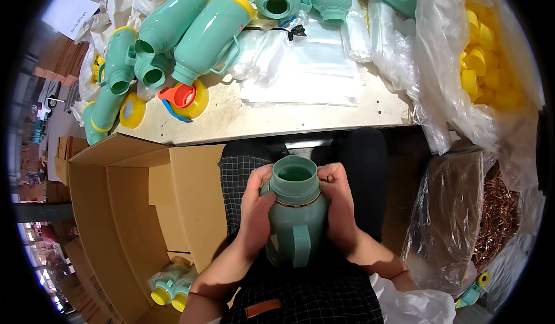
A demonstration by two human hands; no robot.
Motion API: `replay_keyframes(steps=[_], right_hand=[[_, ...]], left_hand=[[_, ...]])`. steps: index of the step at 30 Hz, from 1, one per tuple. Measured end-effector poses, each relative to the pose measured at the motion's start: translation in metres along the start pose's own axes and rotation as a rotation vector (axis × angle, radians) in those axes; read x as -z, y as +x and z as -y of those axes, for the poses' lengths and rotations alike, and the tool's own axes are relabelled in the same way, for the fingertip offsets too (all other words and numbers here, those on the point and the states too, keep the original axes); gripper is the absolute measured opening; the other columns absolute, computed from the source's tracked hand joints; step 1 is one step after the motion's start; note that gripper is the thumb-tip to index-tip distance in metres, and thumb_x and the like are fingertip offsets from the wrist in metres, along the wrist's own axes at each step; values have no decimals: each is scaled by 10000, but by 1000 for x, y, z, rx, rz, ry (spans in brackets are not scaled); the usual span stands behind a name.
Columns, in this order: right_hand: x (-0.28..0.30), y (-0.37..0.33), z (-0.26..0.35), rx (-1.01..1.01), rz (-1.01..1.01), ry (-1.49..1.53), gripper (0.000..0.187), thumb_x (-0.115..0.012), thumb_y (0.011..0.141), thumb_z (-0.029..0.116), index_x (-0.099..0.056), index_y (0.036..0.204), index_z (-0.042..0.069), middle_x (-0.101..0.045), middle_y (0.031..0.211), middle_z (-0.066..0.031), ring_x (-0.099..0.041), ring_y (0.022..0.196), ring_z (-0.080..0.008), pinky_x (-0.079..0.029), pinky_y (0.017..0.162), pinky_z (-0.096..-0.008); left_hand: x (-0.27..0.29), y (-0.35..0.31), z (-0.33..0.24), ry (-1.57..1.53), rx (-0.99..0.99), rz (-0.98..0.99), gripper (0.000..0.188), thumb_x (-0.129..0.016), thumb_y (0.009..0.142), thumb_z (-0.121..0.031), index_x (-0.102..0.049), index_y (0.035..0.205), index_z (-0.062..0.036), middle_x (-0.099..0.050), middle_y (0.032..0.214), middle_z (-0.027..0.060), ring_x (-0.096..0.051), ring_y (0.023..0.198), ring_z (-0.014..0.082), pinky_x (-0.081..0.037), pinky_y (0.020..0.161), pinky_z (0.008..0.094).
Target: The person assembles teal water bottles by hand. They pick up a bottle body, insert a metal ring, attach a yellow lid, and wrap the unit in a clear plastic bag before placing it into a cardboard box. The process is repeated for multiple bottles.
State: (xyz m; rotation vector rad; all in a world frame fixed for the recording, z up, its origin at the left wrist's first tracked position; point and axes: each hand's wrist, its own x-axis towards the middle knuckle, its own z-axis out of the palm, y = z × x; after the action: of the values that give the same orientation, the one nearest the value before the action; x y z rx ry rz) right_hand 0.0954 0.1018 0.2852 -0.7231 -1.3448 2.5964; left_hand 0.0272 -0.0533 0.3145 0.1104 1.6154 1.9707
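A green vacuum flask body [296,223] stands upright above my lap, its wide threaded neck open at the top and its handle towards me. Both hands grip it from the sides. My left hand [255,215] wraps the left shoulder of the flask, while my right hand [339,207] presses against the right side with its fingers near the neck. A thin copper-coloured ring shows below the threads. Farther off on the table lies a green flask body [208,35] with a yellow base, beside a red cap [184,95] with a blue strip on a yellow disc.
A pale worktable [277,121] spans the far side, bearing several flask bodies and a stack of clear plastic bags [324,63]. An open cardboard box [199,197] at my left contains wrapped flasks [167,283]. A clear sack of yellow parts [485,63] stands at the right.
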Motion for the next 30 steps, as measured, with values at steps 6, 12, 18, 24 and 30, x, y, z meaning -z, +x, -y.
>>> replay_keyframes(steps=[6, 12, 18, 24, 30], right_hand=[[0, 28, 15, -291, 298, 79, 169, -514, 939, 80, -548, 1105, 70, -603, 995, -24, -574, 912, -97, -458, 833, -231], [11, 39, 5, -265, 412, 126, 176, -622, 972, 187, -590, 1090, 60, -634, 1020, -9, -596, 921, -89, -478, 841, -233], [6, 17, 88, 242, 462, -466, 639, -877, 714, 174, -576, 1267, 66, -617, 1225, -73, -561, 1166, -145, -461, 997, -322], [20, -34, 105, 1063, 390, -848, 590, -784, 791, 376, -580, 1253, 72, -627, 1226, -107, -582, 1134, -319, -438, 970, -466], [55, -21, 119, 881, 693, -495, 370, -770, 811, 304, -685, 1091, 78, -648, 1202, -110, -596, 1092, -332, -447, 949, -461]], left_hand=[[17, 10, -7, -131, 141, 168, 404, -419, 873, -72, -567, 1245, -9, -601, 1173, 86, -562, 1116, 181, -414, 1011, 297], [15, 32, -10, -206, 316, 230, 306, -502, 902, -56, -599, 1190, -12, -627, 1180, 97, -597, 1083, 181, -466, 944, 291], [-1, 35, 14, 206, -119, -327, 296, -471, 1012, -154, -533, 1268, -19, -564, 1104, 72, -528, 975, 165, -416, 949, 299], [-12, -16, 30, -122, 140, 185, 468, -498, 1000, -247, -420, 1376, 20, -526, 1271, 129, -566, 1139, 221, -488, 942, 338], [-38, -4, 21, -68, 196, 167, 479, -521, 947, -123, -420, 1401, -5, -567, 1251, 124, -595, 1128, 246, -509, 961, 366]])
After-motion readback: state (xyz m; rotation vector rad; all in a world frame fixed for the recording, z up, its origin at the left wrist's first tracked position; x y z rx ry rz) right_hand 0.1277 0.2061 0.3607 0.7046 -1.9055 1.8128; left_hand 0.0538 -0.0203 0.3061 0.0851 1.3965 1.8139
